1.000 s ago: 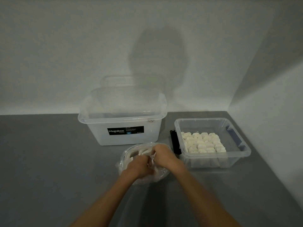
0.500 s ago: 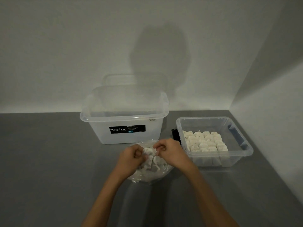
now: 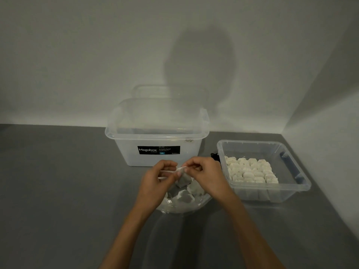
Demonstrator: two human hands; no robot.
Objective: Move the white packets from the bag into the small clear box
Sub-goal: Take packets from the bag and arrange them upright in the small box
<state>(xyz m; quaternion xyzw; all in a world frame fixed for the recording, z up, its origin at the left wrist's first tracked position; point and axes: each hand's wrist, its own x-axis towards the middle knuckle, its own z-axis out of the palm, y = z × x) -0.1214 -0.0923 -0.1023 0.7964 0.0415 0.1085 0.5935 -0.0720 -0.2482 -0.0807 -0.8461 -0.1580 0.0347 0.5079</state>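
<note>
Both hands had come up out of the bag since the frame one second earlier, and they were above its opening with one white packet between them.

On the left, the grey desk (image 3: 58, 191) ran smooth and dull to a pale wall (image 3: 77, 55). A large frosted box (image 3: 159, 158) with a black "Megabox" label stood near the back of the desk, and a clear lid (image 3: 157, 117) rested on top of it. The round shadow (image 3: 200, 74) of the person's head fell on the wall behind it.

In front of this box the left hand (image 3: 155, 179) had its fingers curled, and its grip pinched one end of the packet (image 3: 181, 171). The right hand (image 3: 206, 175) pinched the other end between thumb and finger. The packet hung just above the bag (image 3: 184, 205), a clear one that lay on the desk with more packets inside.

A small black thing (image 3: 214, 157) showed beside the right hand; I could not tell what it was. To the right stood the small clear box (image 3: 272, 194), with rows of packets (image 3: 250, 171) in its left part. Beyond it a second wall (image 3: 330, 133) closed the corner, lighter on its lower part.
</note>
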